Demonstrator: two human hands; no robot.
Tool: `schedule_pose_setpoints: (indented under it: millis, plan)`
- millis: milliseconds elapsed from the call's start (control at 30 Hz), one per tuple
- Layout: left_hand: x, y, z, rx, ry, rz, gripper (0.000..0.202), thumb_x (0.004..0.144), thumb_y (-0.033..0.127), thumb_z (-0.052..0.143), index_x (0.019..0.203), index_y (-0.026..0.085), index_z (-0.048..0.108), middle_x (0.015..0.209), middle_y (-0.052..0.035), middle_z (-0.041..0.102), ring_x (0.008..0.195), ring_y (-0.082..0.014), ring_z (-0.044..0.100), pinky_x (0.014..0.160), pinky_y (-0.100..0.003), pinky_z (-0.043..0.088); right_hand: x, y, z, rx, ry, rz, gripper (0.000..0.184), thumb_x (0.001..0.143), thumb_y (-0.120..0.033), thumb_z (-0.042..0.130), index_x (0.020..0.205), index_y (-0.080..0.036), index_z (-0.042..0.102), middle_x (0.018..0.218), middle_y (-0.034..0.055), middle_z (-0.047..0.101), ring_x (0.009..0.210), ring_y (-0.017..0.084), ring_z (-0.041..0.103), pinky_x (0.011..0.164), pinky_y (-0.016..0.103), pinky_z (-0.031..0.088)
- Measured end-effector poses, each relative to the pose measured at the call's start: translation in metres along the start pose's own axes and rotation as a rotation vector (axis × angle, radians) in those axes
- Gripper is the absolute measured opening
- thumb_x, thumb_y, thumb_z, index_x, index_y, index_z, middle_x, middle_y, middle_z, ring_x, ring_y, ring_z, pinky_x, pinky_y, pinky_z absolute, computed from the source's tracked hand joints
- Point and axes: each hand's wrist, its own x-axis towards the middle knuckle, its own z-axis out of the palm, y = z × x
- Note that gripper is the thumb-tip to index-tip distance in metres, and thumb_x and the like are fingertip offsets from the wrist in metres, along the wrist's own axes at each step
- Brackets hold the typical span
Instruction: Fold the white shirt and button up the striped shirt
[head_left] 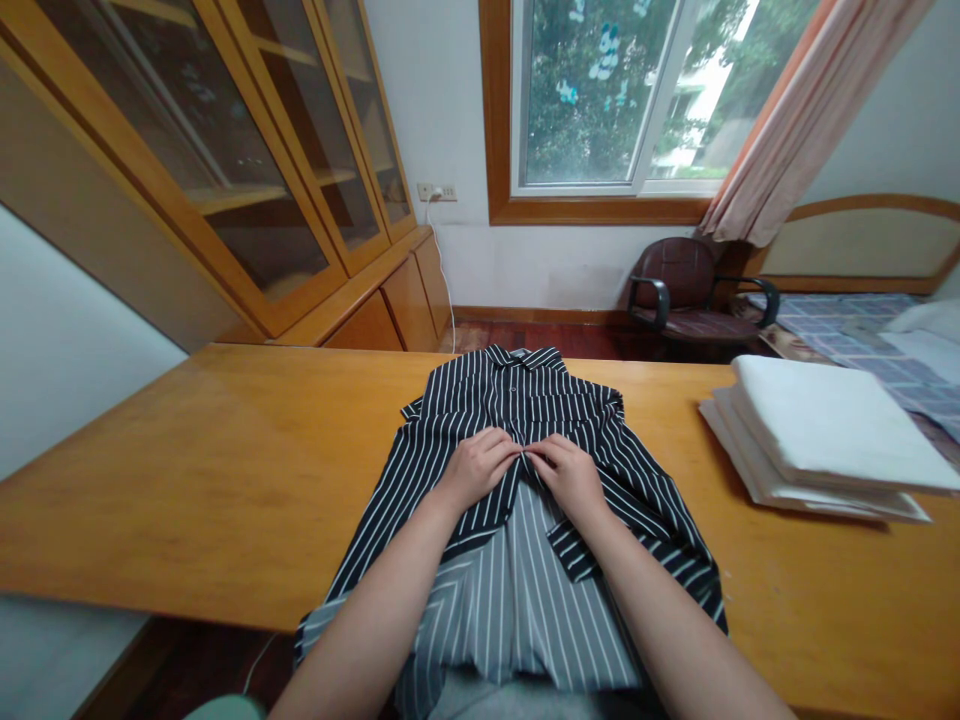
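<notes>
While the shirt [525, 410] lies on the table [225, 470], the left hand [480, 466] and right hand [571, 474] each pinch its front edge.

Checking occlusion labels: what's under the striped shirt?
The striped shirt lies on the wooden table, its lower part hanging over the near edge. The left hand and right hand pinch its front. Whatever lies beneath the cloth is covered.

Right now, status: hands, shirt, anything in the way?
Left hand and right hand pinching front edges of striped shirt, mid-chest. Shirt on table, collar far side, lower front open. White folded stack to the right, apart.
</notes>
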Motion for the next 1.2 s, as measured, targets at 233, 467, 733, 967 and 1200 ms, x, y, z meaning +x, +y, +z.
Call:
schedule_pose_setpoints:
  millis: [233, 467, 733, 967, 1200]
  plan:
    - [-0.0004, -0.0004, -0.0014, -0.024, -0.001, -0.014, 0.017, 0.098, 0.02, 0.049, 0.101, 0.02, 0.066, 0.093, -0.0054, 0.065, 0.091, -0.0181, 0.062, 0.079, -0.032, 0.053, -0.0002, -0.0004, -0.0006, 0.019, 0.004, 0.009, 0.017, 0.094, -0.024, 0.059, 0.097, -0.026, 0.075, 0.09, 0.0034, 0.071, 0.084, 0.018, 0.067, 0.079, 0.029, 0.052]
    - [-0.0006, -0.0009, -0.0016, -0.039, 0.008, -0.026, 0.016, 0.098, 0.02, 0.05, 0.1, 0.018, 0.065, 0.093, -0.0053, 0.065, 0.09, -0.0177, 0.061, 0.079, -0.031, 0.053, 0.0002, -0.0025, -0.0017, 0.048, 0.017, 0.017, 0.016, 0.094, -0.025, 0.059, 0.096, -0.026, 0.075, 0.089, 0.0033, 0.071, 0.083, 0.019, 0.068, 0.079, 0.03, 0.053]
    - [-0.0008, -0.002, -0.0004, -0.035, 0.015, -0.027, 0.015, 0.097, 0.019, 0.05, 0.099, 0.019, 0.065, 0.093, -0.0053, 0.065, 0.091, -0.0176, 0.062, 0.08, -0.032, 0.053, 0.0002, -0.0028, -0.0017, 0.046, 0.025, 0.022, 0.015, 0.092, -0.023, 0.061, 0.095, -0.025, 0.076, 0.089, 0.0027, 0.071, 0.083, 0.018, 0.068, 0.079, 0.029, 0.053]
    - [-0.0018, -0.003, 0.0006, -0.032, 0.007, -0.028, 0.015, 0.098, 0.02, 0.05, 0.099, 0.018, 0.064, 0.093, -0.0053, 0.065, 0.09, -0.0178, 0.062, 0.08, -0.032, 0.052, -0.0006, -0.0008, 0.0001, 0.064, 0.035, 0.025, 0.014, 0.092, -0.023, 0.062, 0.095, -0.024, 0.076, 0.089, 0.003, 0.071, 0.083, 0.017, 0.068, 0.08, 0.028, 0.053]
    - [-0.0011, -0.0029, -0.0001, -0.043, 0.006, -0.031, 0.016, 0.097, 0.02, 0.049, 0.099, 0.02, 0.065, 0.093, -0.0053, 0.065, 0.091, -0.018, 0.062, 0.079, -0.032, 0.053, -0.0001, -0.0016, -0.0004, 0.087, 0.037, 0.031, 0.014, 0.091, -0.021, 0.063, 0.095, -0.025, 0.076, 0.089, 0.0027, 0.071, 0.083, 0.018, 0.068, 0.079, 0.028, 0.053]
